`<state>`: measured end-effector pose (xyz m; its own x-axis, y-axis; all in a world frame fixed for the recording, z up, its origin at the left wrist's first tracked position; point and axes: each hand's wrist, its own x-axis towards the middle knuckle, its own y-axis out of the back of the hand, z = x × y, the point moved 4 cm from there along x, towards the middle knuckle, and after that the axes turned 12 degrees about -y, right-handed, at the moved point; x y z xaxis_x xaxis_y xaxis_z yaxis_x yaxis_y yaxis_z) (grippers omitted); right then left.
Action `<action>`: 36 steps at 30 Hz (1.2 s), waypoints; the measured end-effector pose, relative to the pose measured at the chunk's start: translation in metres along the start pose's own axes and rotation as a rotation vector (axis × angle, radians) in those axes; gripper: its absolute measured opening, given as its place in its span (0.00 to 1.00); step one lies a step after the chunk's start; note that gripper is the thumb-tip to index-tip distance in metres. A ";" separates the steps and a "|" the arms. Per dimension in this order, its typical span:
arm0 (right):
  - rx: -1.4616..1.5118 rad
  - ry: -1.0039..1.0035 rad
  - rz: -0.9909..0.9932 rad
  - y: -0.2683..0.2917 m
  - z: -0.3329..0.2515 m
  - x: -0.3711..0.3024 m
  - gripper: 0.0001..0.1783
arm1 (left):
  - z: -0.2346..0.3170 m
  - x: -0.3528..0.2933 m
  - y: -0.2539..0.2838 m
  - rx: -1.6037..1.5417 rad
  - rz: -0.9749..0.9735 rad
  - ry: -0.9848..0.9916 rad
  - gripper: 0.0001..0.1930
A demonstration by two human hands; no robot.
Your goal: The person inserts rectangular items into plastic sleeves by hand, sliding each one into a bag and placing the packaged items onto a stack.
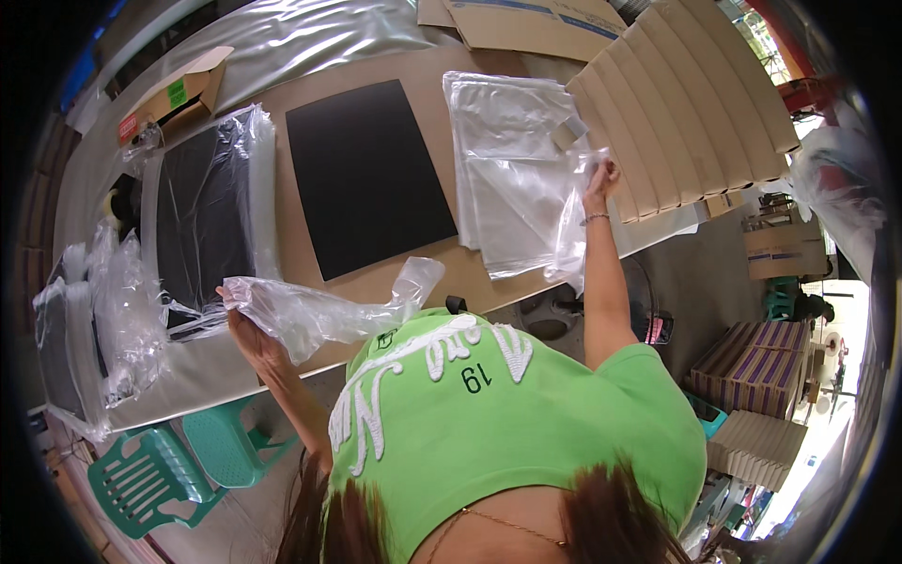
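"What's nearest?"
"The left hand (249,331), fingers closed on a crumpled clear film (324,312) above the tabletop's (430,113) near edge."
"Then?"
"A black sheet (371,179), flat, left of a clear plastic pile (507,188). The right hand (601,179) pinches plastic at the pile's right side (small in view)."
"Farther?"
"Stacked tan cardboard (681,113), just beside that hand."

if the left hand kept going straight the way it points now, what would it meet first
Most likely the plastic-wrapped dark stack, just ahead of the left hand, though height is hard to judge, so it might pass over.
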<state>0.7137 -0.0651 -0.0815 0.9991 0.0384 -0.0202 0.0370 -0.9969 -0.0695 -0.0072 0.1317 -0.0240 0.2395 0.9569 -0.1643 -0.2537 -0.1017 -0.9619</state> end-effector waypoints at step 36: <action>0.289 -0.477 -0.154 -0.034 0.017 -0.002 0.21 | -0.018 0.001 0.029 0.011 0.003 -0.079 0.12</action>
<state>0.7099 -0.0303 -0.0957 0.8593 0.2750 -0.4312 0.1062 -0.9207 -0.3755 0.0022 0.1248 -0.0561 0.1640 0.9751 -0.1494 -0.2645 -0.1025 -0.9589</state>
